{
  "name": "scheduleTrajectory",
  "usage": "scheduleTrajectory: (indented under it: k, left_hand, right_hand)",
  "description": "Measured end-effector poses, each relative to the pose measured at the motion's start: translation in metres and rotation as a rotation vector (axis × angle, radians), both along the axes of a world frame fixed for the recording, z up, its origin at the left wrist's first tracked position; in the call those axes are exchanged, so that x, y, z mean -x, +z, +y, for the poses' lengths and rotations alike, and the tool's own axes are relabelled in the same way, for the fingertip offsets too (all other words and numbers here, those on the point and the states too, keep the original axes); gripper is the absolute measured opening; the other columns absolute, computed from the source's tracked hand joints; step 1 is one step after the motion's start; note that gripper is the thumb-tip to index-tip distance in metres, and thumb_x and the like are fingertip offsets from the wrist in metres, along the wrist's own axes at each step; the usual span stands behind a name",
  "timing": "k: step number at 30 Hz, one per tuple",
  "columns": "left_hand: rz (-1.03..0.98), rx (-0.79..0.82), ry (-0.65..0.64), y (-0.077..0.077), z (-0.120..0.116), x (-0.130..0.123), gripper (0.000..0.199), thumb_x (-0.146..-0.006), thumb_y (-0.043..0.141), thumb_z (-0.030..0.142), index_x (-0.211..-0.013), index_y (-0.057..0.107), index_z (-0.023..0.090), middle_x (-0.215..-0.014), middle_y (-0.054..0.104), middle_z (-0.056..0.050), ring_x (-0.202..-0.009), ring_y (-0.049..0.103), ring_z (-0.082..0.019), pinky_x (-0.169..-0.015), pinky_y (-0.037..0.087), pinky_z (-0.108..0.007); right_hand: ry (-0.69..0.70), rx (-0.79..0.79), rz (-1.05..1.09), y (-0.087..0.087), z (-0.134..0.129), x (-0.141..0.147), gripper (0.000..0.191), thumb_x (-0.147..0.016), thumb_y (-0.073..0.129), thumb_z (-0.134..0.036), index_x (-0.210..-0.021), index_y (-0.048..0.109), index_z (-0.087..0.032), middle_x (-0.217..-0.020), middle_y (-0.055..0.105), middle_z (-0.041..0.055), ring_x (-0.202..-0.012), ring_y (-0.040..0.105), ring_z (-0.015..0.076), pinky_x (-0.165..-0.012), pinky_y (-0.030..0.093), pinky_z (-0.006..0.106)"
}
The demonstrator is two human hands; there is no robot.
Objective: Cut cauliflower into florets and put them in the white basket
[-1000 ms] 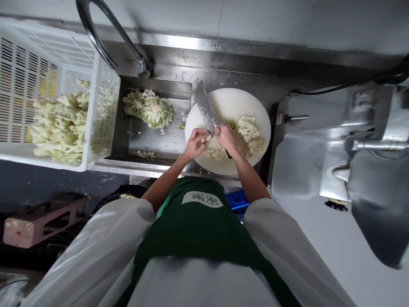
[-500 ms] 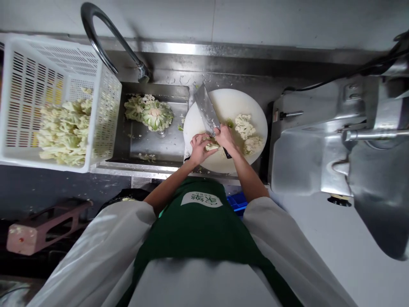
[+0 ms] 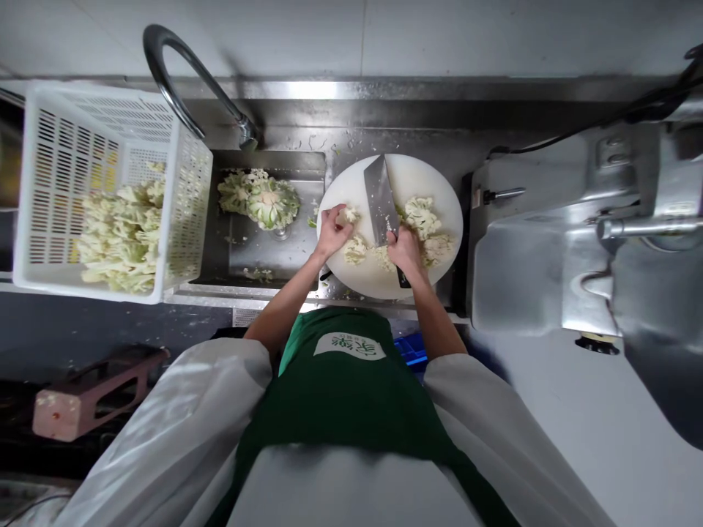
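Observation:
My right hand [image 3: 405, 251] is closed round the dark handle of a cleaver [image 3: 381, 197], whose broad blade points away from me over the round white cutting board [image 3: 351, 179]. At the board's left side, my left hand [image 3: 332, 233] pinches a small cauliflower floret [image 3: 348, 215]. Just below it a loose cauliflower piece [image 3: 355, 249] lies on the board, between the hand and the blade. Larger cauliflower chunks [image 3: 422, 217] rest to the right of my right hand. Part of a piece near the cleaver's heel is hidden by the blade and hand.
Left of the board, a steel sink [image 3: 253, 252] holds cauliflower heads [image 3: 272, 205]. A white slatted crate [image 3: 190, 212] with many cut florets [image 3: 124, 241] stands beyond it, under a curved faucet [image 3: 181, 51]. A metal machine [image 3: 516, 278] stands close on the right.
The cleaver has moved right and turned more upright, away from my left hand. My left hand has shifted slightly left and up with a floret, leaving cut pieces between.

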State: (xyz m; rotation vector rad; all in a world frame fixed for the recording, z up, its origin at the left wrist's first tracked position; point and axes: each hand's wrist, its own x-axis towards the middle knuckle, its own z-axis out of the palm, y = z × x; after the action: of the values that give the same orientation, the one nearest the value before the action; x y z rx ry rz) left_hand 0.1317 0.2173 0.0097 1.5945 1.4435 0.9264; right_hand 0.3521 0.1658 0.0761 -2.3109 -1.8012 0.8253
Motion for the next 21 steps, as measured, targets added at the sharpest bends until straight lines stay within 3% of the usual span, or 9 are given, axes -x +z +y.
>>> scheduleTrajectory:
  k: [3, 6, 13, 17, 21]
  left_hand:
    - [0.026, -0.027, -0.005, 0.004, -0.007, -0.008, 0.041, -0.086, 0.075, 0.049, -0.118, 0.067, 0.024, -0.118, 0.059, -0.012, -0.091, 0.063, -0.021, -0.076, 0.057, -0.036]
    - [0.056, -0.084, -0.043, 0.005, -0.01, -0.013, 0.026, -0.091, 0.068, 0.045, -0.106, 0.07, 0.023, -0.112, 0.063, -0.011, -0.086, 0.062, -0.021, -0.08, 0.055, -0.039]
    - [0.01, -0.107, -0.023, -0.007, -0.011, -0.016, 0.026, -0.095, 0.063, 0.042, -0.092, 0.073, 0.019, -0.098, 0.067, -0.009, -0.081, 0.062, -0.018, -0.076, 0.053, -0.033]
    - [-0.02, -0.105, -0.006, -0.007, -0.01, -0.017, 0.018, -0.092, 0.067, 0.035, -0.09, 0.073, 0.019, -0.096, 0.068, -0.008, -0.08, 0.062, -0.017, -0.074, 0.052, -0.031]
    - [-0.032, -0.101, -0.055, -0.005, -0.008, -0.014, 0.01, -0.09, 0.066, 0.025, -0.086, 0.072, 0.019, -0.092, 0.068, -0.007, -0.079, 0.061, -0.017, -0.075, 0.052, -0.033]
  right_hand:
    - [0.004, 0.008, -0.017, 0.006, -0.003, 0.002, 0.034, -0.103, 0.045, -0.033, -0.118, 0.067, -0.011, -0.115, 0.072, 0.0197, -0.108, 0.066, 0.0304, -0.091, 0.048, 0.037]
    - [0.002, 0.045, 0.002, 0.014, -0.007, 0.006, 0.033, -0.103, 0.045, -0.031, -0.117, 0.067, -0.011, -0.112, 0.072, 0.0198, -0.104, 0.067, 0.0302, -0.088, 0.05, 0.038]
    - [-0.012, 0.022, 0.019, 0.033, -0.007, 0.038, 0.044, -0.109, 0.027, -0.033, -0.13, 0.058, -0.01, -0.1, 0.073, 0.0165, -0.094, 0.072, 0.0281, -0.085, 0.052, 0.038]
    - [0.078, 0.014, 0.006, 0.029, 0.008, 0.056, 0.044, -0.109, 0.025, -0.032, -0.13, 0.058, -0.011, -0.1, 0.074, 0.0155, -0.093, 0.073, 0.0273, -0.083, 0.053, 0.036]
    - [0.141, 0.034, -0.001, 0.019, 0.031, 0.061, 0.036, -0.106, 0.035, -0.024, -0.126, 0.06, -0.009, -0.108, 0.074, 0.0191, -0.101, 0.072, 0.0283, -0.087, 0.052, 0.035]
